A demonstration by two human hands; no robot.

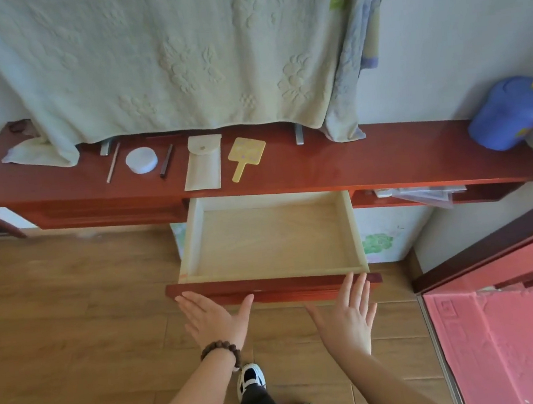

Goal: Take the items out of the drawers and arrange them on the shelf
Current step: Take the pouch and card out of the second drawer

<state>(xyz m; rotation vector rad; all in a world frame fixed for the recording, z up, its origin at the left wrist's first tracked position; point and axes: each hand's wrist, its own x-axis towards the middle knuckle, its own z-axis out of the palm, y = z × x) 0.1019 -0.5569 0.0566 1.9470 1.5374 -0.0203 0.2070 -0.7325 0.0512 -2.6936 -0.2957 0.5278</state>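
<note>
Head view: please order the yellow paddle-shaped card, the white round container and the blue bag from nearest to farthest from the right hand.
From the right hand:
1. Yellow paddle-shaped card, on the shelf just behind the open drawer.
2. White round container, on the shelf further left.
3. Blue bag, at the shelf's far right end against the wall.

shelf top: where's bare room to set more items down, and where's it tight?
Free: the long shelf stretch between the yellow paddle and the blue container. A smaller patch lies at the left end, in front of the towel. Crowded: the row from the thin stick through the white pouch.
</note>
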